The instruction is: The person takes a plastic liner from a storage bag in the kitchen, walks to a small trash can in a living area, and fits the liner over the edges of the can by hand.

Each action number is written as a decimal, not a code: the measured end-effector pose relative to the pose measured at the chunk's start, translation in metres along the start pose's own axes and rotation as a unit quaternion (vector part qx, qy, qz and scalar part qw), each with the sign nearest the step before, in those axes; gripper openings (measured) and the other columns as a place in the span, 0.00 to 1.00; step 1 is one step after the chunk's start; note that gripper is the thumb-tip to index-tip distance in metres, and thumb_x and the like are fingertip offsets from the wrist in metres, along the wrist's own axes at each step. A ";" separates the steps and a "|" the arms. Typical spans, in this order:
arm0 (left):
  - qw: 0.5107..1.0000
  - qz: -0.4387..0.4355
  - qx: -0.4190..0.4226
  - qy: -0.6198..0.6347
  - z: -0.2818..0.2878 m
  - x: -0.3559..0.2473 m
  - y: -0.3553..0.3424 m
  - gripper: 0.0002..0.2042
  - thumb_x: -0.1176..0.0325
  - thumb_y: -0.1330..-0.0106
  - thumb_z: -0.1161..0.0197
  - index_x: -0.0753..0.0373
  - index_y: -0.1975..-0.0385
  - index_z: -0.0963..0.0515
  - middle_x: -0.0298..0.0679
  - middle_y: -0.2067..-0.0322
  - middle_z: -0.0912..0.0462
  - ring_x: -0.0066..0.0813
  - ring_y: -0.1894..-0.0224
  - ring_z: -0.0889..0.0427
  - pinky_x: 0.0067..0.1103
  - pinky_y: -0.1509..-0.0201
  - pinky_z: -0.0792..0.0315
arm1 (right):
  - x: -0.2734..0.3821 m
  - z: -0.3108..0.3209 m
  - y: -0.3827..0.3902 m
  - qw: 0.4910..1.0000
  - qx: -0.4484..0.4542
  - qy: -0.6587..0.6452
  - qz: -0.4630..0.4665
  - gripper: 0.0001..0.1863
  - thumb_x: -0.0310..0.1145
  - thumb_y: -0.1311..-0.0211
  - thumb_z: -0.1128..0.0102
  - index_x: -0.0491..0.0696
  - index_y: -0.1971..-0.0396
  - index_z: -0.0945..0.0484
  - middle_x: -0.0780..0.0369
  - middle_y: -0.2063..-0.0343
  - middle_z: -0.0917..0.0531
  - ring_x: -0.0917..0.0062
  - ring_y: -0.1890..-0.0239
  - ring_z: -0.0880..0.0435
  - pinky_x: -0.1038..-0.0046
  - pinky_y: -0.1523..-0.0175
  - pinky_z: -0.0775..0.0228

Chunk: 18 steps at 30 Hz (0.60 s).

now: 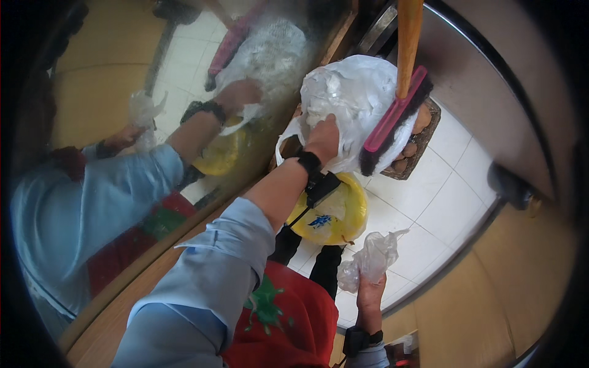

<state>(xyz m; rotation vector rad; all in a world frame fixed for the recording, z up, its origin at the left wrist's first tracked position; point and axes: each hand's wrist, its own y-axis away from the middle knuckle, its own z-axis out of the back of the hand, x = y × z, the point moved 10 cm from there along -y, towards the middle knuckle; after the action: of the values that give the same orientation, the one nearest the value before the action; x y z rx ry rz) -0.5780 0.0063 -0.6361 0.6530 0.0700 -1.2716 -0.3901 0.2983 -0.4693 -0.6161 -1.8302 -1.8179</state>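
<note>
Ok so the person near me wore a pale blue cloth shirt [190, 306], its left sleeve [236, 242] folded up in a chunky, creased cuff. Over that sat a bright red garment [304, 313] with a green splat print [267, 305]. Dark trouser legs [326, 267] showed below. Black wristband [308, 162] on the left, boxy black module [323, 189] plus thin black cable [299, 217]; another black strap-and-box unit [356, 341] on the right wrist.

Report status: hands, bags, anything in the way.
Left hand at white bag, grip unclear. Right hand holding clear bag. Broom overlaps white bag's right side.
</note>
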 end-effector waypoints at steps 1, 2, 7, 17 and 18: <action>1.000 -0.008 -0.024 0.012 0.015 -0.012 0.003 0.15 0.72 0.45 0.45 0.70 0.58 0.31 0.50 0.64 0.23 0.47 0.59 0.23 0.34 0.55 0.28 | 0.001 0.003 0.000 1.000 -0.007 -0.003 0.001 0.15 0.24 0.45 0.42 0.44 0.55 0.27 0.66 0.62 0.22 0.82 0.60 0.25 0.77 0.53 0.32; 0.992 0.015 -0.116 0.047 0.044 -0.018 0.012 0.14 0.75 0.45 0.46 0.70 0.59 0.30 0.51 0.64 0.24 0.49 0.58 0.24 0.34 0.54 0.29 | 0.001 0.005 0.000 1.000 -0.014 -0.004 0.002 0.15 0.24 0.45 0.42 0.44 0.55 0.27 0.66 0.62 0.22 0.82 0.60 0.25 0.77 0.53 0.32; 0.943 0.044 -0.273 0.187 0.102 0.023 0.043 0.12 0.73 0.41 0.47 0.67 0.58 0.29 0.45 0.59 0.25 0.41 0.54 0.27 0.30 0.49 0.33 | 0.003 0.003 -0.001 1.000 -0.011 0.013 0.006 0.14 0.24 0.45 0.42 0.45 0.56 0.27 0.66 0.63 0.21 0.82 0.60 0.24 0.77 0.54 0.31; 0.854 0.088 -0.225 0.461 0.122 0.027 0.057 0.13 0.70 0.36 0.48 0.65 0.53 0.30 0.40 0.54 0.26 0.31 0.52 0.27 0.25 0.49 0.33 | 0.004 0.000 -0.002 0.999 -0.006 0.040 0.008 0.15 0.24 0.44 0.42 0.44 0.55 0.28 0.65 0.62 0.21 0.81 0.59 0.24 0.77 0.53 0.31; 0.854 0.089 -0.227 0.460 0.118 0.034 0.055 0.13 0.70 0.36 0.48 0.65 0.53 0.30 0.40 0.54 0.26 0.31 0.52 0.27 0.25 0.49 0.33 | 0.005 -0.002 -0.001 1.000 -0.001 0.027 0.006 0.15 0.24 0.44 0.42 0.44 0.55 0.28 0.65 0.61 0.22 0.81 0.59 0.24 0.76 0.53 0.31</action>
<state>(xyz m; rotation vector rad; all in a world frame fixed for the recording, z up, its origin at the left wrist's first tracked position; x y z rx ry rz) -0.5531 -0.0727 -0.5302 0.7757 1.0497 -0.6246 -0.3944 0.2959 -0.4675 -0.5720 -1.7865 -1.8110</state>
